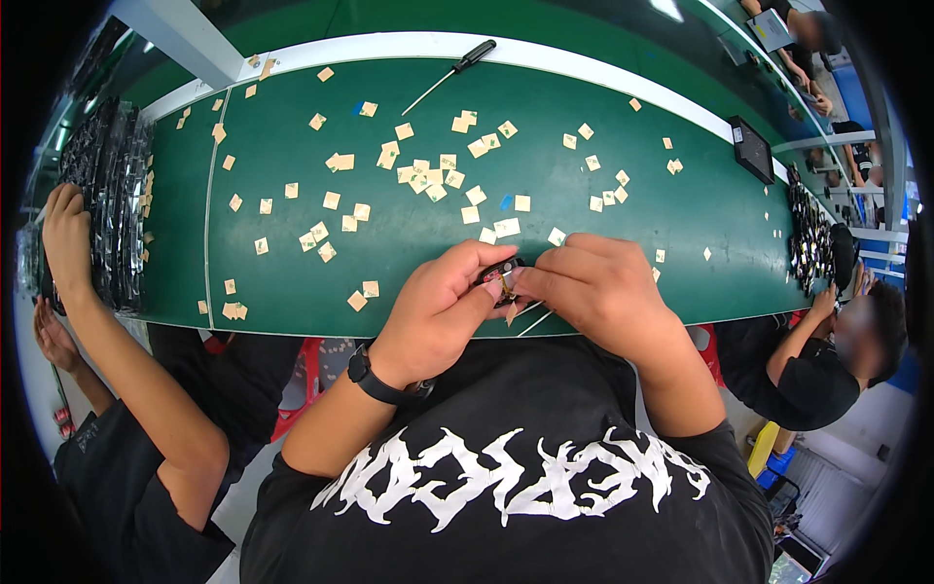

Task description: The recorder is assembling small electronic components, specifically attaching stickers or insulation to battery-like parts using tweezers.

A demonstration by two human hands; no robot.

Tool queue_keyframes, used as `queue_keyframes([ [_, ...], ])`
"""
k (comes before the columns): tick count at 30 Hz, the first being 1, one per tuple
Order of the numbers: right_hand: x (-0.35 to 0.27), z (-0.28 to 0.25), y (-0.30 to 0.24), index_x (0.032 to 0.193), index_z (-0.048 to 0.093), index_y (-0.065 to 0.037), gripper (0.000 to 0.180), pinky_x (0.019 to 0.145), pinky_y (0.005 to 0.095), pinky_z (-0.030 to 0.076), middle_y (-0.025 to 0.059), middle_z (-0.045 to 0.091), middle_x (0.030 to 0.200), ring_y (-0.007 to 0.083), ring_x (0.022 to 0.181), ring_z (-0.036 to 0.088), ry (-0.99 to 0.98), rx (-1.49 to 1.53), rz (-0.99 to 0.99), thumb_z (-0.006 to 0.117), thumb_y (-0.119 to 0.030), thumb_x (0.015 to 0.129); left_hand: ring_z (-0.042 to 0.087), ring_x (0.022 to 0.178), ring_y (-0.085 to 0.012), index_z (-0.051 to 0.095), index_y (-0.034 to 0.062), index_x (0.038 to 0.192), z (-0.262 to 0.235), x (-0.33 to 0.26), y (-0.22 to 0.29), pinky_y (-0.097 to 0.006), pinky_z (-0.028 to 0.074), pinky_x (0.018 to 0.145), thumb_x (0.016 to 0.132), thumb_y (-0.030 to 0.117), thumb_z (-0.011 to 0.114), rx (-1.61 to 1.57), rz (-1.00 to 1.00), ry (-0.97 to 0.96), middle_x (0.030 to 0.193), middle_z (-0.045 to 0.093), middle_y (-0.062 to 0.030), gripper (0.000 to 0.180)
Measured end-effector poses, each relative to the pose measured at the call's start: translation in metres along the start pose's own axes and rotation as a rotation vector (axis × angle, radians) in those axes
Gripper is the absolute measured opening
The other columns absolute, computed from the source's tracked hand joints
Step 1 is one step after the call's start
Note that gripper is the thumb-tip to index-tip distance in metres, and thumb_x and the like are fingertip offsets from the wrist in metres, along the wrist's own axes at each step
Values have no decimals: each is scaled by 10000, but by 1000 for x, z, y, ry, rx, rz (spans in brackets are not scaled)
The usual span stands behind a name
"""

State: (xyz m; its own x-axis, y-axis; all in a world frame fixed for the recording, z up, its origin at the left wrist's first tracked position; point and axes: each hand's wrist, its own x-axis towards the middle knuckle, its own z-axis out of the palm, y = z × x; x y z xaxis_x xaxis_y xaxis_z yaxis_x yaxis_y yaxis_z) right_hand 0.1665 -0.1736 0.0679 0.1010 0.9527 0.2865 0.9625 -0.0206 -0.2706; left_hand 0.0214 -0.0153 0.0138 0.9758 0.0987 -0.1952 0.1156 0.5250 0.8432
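Note:
Near the front edge of the green table, my left hand (pixel 438 302) grips a small black electronic device (pixel 499 270). Its casing looks open, with a bit of yellow and metal showing inside. The fingers of my right hand (pixel 608 282) are closed on its right side, thumb and forefinger pinched together; whether a smaller part sits between them is hidden. Under the device, a tan paper square (pixel 512 314) and thin pale strands (pixel 533 321) show between my hands.
Many tan squares (pixel 421 175) lie scattered over the green table (pixel 584 263). A black-handled screwdriver (pixel 472 56) lies at the back rail. Black parts are stacked left (pixel 117 214) and right (pixel 809 234); a black box (pixel 752 151) stands far right. Co-workers sit on both sides.

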Motion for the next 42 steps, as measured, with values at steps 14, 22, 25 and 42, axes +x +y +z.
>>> queue_keyframes([
  [14, -331, -127, 193, 1194, 698, -37, 406, 815, 418, 543, 217, 710, 1090, 348, 962, 689, 326, -701, 1450, 706, -328, 910, 719, 878, -219, 558, -28, 1158, -41, -39, 39, -280, 590, 756, 957, -35, 626, 232, 329, 575, 1036, 673, -152, 212],
  [22, -420, -152, 287, 1170, 667, 17, 555, 922, 482, 516, 277, 695, 1089, 441, 1022, 656, 394, -937, 1320, 647, -466, 897, 643, 836, -125, 610, -33, 1117, -136, -70, 66, -241, 513, 761, 948, -37, 592, 786, 388, 1029, 967, 662, -81, 170],
  [25, -421, -150, 305, 1320, 614, -42, 466, 936, 505, 501, 282, 680, 1146, 449, 1079, 644, 283, -836, 1422, 611, -338, 960, 613, 814, -102, 643, -5, 1093, -148, -73, 76, -239, 484, 757, 930, 1, 621, 989, 319, 1206, 945, 660, -64, 164],
  [42, -400, -156, 284, 1208, 660, -99, 260, 804, 480, 536, 162, 632, 1184, 383, 1002, 658, 73, -985, 1214, 536, -157, 988, 547, 1229, -458, 642, -9, 1187, -125, -60, 96, -492, 490, 989, 938, 207, 627, 1935, 86, 1495, 1362, 567, -251, 330],
])
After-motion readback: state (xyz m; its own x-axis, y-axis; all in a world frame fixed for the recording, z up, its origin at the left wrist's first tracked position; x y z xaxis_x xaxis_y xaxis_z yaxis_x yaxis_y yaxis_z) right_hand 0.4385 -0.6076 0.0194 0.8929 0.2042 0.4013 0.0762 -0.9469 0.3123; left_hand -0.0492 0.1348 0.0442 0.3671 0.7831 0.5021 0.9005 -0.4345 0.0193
